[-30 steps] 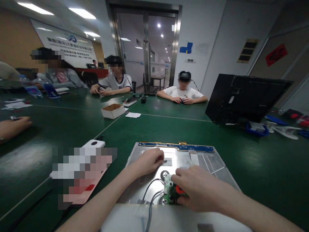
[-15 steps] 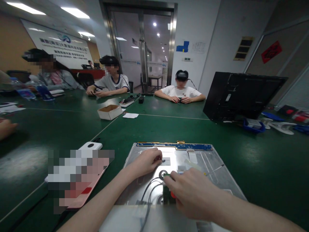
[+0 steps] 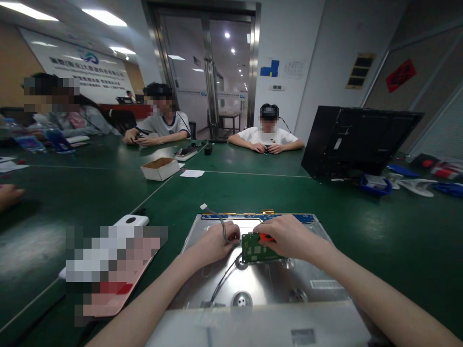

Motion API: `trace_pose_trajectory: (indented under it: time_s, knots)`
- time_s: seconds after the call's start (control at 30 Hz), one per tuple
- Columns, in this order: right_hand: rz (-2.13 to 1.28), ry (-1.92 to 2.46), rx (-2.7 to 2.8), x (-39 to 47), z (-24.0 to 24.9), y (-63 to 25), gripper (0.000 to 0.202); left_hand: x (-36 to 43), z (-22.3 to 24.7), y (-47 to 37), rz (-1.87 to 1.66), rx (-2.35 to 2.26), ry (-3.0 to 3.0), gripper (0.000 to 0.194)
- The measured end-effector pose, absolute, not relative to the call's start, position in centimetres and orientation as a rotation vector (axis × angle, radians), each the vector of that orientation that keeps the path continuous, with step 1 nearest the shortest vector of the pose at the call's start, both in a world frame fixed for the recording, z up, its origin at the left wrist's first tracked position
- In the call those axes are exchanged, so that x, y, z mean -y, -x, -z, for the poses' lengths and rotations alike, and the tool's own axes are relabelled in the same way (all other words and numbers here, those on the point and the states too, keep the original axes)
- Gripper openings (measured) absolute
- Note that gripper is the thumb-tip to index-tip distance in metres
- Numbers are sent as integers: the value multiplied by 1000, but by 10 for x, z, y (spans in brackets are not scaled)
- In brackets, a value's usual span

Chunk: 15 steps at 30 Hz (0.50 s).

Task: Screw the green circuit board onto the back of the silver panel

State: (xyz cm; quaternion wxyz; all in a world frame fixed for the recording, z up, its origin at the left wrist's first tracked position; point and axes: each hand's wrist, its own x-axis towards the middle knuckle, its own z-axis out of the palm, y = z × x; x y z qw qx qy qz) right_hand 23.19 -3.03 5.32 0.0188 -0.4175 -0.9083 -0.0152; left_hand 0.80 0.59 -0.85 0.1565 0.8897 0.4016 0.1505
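Note:
A silvery metal display panel (image 3: 267, 284) lies on the green table before me, with a long blue circuit strip (image 3: 217, 217) along its far edge. Above its middle, my right hand (image 3: 289, 236) grips a green circuit board (image 3: 256, 250); something orange (image 3: 266, 237) shows under its fingers. My left hand (image 3: 222, 241) pinches a grey cable (image 3: 223, 224) close to the board's left edge. The cable's white plug (image 3: 203, 206) sticks up beyond that hand. Dark wires run down the panel's left side.
At left lie a white device (image 3: 132, 220) and a pink item (image 3: 141, 260), partly pixelated. Farther off are an open box (image 3: 160, 168) and white paper (image 3: 192, 173). A black monitor (image 3: 358, 142) stands at right, beside a blue tray (image 3: 376, 185). Several people sit around the table (image 3: 253, 193).
My right hand has moved up and away from me, bringing the green board into clearer view. The cable with the white plug now rises beside my left hand. The view has shifted slightly.

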Motion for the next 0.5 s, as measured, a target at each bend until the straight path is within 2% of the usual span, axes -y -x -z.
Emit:
trace_pose_trajectory:
  time_s: [0.5]
  knots:
    - [64, 1289, 2807, 30, -52, -231, 1, -4, 7, -8, -446, -1132, -2551, 9]
